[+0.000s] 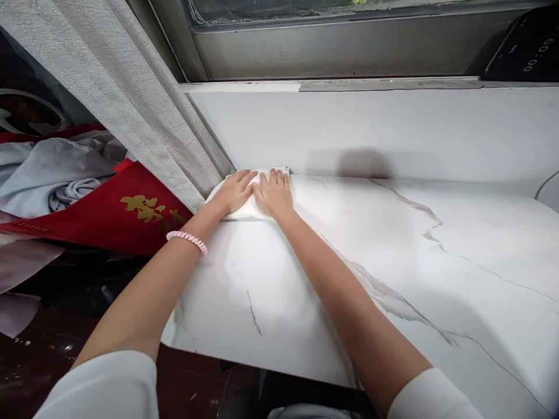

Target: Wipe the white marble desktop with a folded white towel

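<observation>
A white cloth [244, 214] lies folded at the far left corner of the white marble-patterned table [323, 291], close to the wall. My left hand [237, 191] rests flat on the cloth's left part, fingers stretched out. Beside it, my right hand [274, 194] presses flat on the right part with its fingers pointing to the wall. The thumbs of both hands meet or nearly meet over the middle of the cloth. A pink coiled band [187, 241] circles my left wrist.
A light grey curtain [144, 99] hangs at the table's left. Past it are a red cloth banner with gold characters [105, 209] and heaped pale clothes [65, 171]. A phone [526, 49] showing a timer leans at the window's right. A thin cable [545, 184] is at the right edge.
</observation>
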Demonstrator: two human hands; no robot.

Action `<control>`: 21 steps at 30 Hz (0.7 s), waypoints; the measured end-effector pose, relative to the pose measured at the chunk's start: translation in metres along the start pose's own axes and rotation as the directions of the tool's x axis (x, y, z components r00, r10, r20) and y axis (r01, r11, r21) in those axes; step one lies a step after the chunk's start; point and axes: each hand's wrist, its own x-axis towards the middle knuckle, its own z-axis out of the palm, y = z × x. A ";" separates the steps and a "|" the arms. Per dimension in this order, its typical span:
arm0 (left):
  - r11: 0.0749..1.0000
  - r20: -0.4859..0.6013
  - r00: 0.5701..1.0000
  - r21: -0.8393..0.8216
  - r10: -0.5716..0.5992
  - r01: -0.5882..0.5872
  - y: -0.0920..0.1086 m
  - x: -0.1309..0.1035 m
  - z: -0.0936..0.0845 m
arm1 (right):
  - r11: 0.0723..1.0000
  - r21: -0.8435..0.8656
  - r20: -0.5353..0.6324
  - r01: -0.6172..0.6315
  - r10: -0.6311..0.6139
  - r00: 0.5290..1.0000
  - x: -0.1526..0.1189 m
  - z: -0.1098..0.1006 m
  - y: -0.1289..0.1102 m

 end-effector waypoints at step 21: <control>0.987 -0.018 0.987 0.037 -0.158 0.158 0.037 -0.179 -0.012 | 0.978 0.057 0.009 0.200 -0.201 0.980 -0.139 -0.001 -0.066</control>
